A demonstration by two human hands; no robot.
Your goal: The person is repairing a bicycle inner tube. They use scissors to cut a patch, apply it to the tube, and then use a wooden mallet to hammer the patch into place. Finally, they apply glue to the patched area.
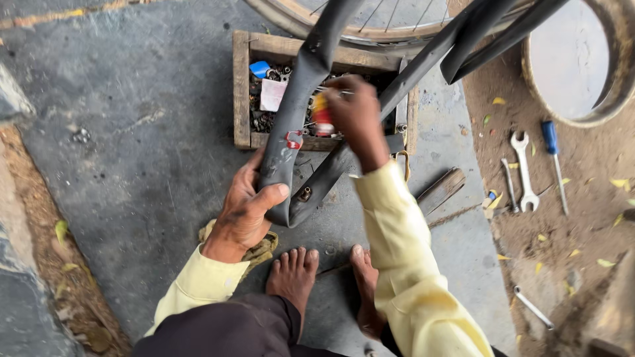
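The left hand (246,210) grips the folded bend of a black inner tube (301,99) at frame centre. Above it, the right hand (357,114) is closed around a small red and yellow tube (322,116), over a wooden box (242,92) of parts. Spanners (524,170) lie at right.

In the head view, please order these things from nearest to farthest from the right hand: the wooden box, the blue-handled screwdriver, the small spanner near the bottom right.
From the right hand:
1. Wooden box, directly beneath the hand.
2. Blue-handled screwdriver, on the dirt to the right.
3. Small spanner, lower right corner area.
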